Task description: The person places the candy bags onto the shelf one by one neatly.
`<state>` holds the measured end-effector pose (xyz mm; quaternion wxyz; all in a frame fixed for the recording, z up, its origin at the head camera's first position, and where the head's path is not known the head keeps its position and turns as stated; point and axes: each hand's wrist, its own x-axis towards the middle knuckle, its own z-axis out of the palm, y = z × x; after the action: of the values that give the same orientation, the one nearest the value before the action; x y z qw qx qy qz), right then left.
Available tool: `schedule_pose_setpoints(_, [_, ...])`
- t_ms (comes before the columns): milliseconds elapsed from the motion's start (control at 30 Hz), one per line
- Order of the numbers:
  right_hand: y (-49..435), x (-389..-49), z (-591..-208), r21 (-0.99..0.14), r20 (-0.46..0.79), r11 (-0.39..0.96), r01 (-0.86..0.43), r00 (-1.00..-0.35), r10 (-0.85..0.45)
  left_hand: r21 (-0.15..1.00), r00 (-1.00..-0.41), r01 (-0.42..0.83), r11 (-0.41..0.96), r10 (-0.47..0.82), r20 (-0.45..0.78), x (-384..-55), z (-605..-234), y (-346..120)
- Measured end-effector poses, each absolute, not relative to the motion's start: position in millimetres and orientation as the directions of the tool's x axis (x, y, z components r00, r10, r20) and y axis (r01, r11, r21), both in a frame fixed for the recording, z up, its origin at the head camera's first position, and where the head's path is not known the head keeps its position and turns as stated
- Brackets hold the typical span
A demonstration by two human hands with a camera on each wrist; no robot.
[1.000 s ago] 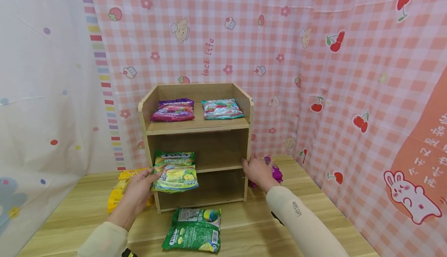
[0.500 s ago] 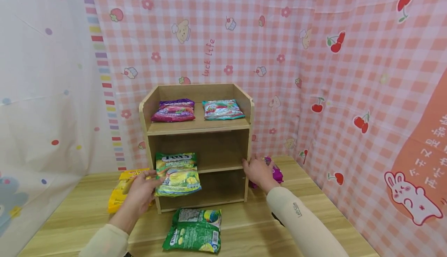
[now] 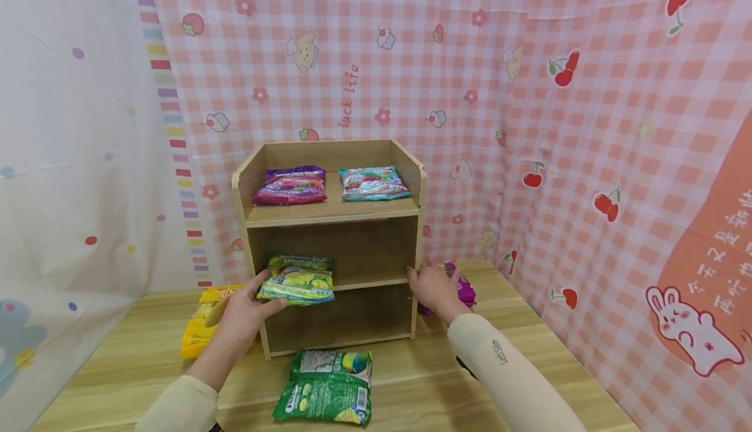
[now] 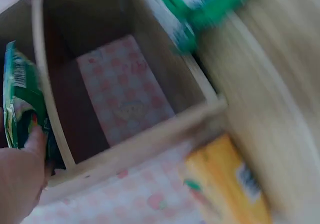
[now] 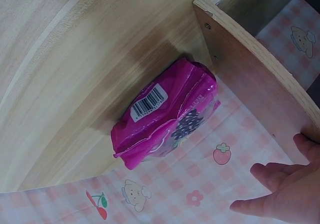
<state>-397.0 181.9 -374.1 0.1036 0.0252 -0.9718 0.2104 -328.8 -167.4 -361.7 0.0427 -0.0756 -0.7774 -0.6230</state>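
My left hand grips the left edge of a green and yellow candy bag, its thumb toward the front. The bag lies nearly flat at the left of the middle level of a small wooden shelf, and its near edge sticks out past the front. In the left wrist view the same candy bag shows at the far left, beside a shelf board. My right hand touches the shelf's right side panel, with spread fingers in the right wrist view and no object held.
A second green candy bag lies on the wooden table before the shelf. A yellow bag lies left of it, a magenta bag right. The top level carries a purple bag and a teal bag.
My left hand first lowered the candy bag slightly, then raised it and tipped it flatter onto the middle level. My right hand stays against the side panel.
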Motion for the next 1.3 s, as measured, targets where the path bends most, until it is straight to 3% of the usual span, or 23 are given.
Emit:
schedule_pose_setpoints(67, [182,-397,-374,-0.405,0.207,0.91,-0.091,-0.978,-0.006,0.882,-0.973,0.219,0.418,0.03,0.228,-328,-363,-166])
schedule_pose_setpoints(167, [182,-397,-374,-0.404,0.202,0.91,-0.088,-0.979,-0.005,0.762,-0.941,0.262,0.591,-0.019,0.338,-327,-365,-164])
schedule_pose_setpoints(467, [182,-398,-375,-0.401,0.216,0.912,-0.089,-0.976,-0.001,0.51,-0.814,0.313,0.801,-0.051,0.579,-325,-372,-162])
schedule_pose_setpoints(567, [182,-398,-375,-0.402,0.215,0.911,-0.089,-0.977,-0.001,0.369,-0.707,0.407,0.835,0.033,0.707,-328,-375,-162])
schedule_pose_setpoints(667, [182,-398,-375,-0.405,0.21,0.91,-0.086,-0.978,0.001,0.171,-0.548,0.538,0.825,0.189,0.815,-332,-377,-161])
schedule_pose_setpoints(767, [182,-399,-375,-0.409,0.209,0.908,-0.085,-0.978,0.002,-0.004,-0.406,0.64,0.769,0.342,0.848,-336,-377,-159])
schedule_pose_setpoints(833, [182,-399,-375,-0.41,0.211,0.908,-0.086,-0.978,0.003,-0.081,-0.352,0.669,0.739,0.411,0.841,-338,-377,-157])
schedule_pose_setpoints(933, [182,-400,-376,-0.412,0.214,0.907,-0.086,-0.977,0.005,-0.134,-0.331,0.678,0.723,0.463,0.822,-340,-378,-154])
schedule_pose_setpoints(1300, [182,-401,-377,-0.411,0.216,0.908,-0.082,-0.976,0.009,-0.251,-0.36,0.582,0.774,0.522,0.774,-344,-378,-150])
